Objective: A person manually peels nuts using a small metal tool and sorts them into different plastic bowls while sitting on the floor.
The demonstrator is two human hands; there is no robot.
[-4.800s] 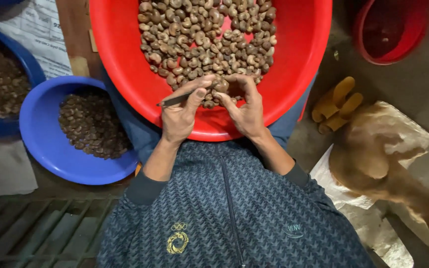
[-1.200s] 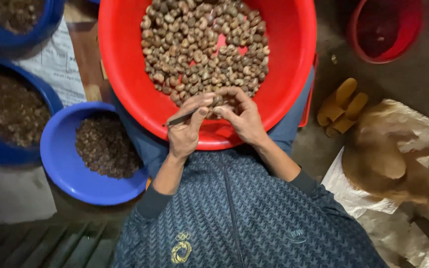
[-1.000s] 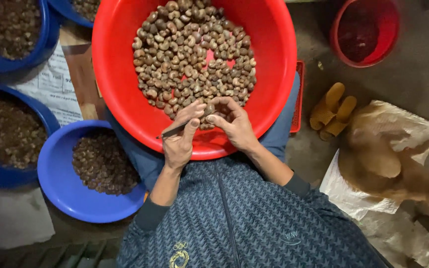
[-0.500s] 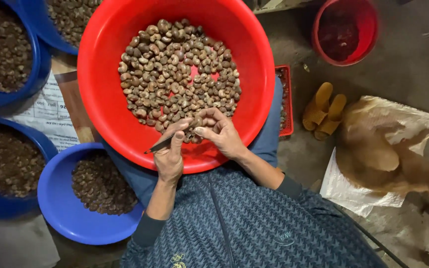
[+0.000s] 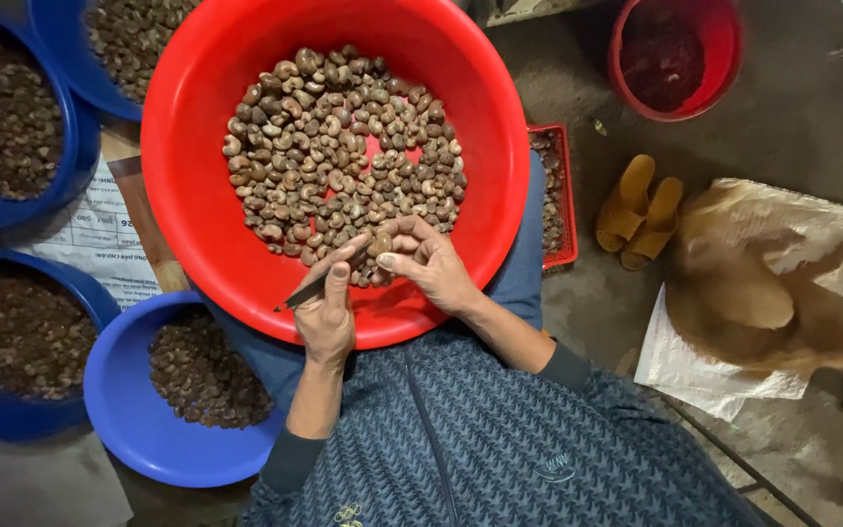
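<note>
The left hand (image 5: 325,317) grips a thin knife (image 5: 306,291) while the right hand (image 5: 431,271) pinches one nut (image 5: 381,242) over the red bowl (image 5: 192,210) of nuts.

— Which colours are seen in the basins?
— A bright red basin (image 5: 187,195) is filled with tan and brown nuts (image 5: 343,146); blue bowls (image 5: 119,400) hold darker brown ones.
— And elsewhere?
— A navy jacket (image 5: 500,439) with a pale zigzag weave is worn; yellow sandals (image 5: 639,210) are seen.
</note>
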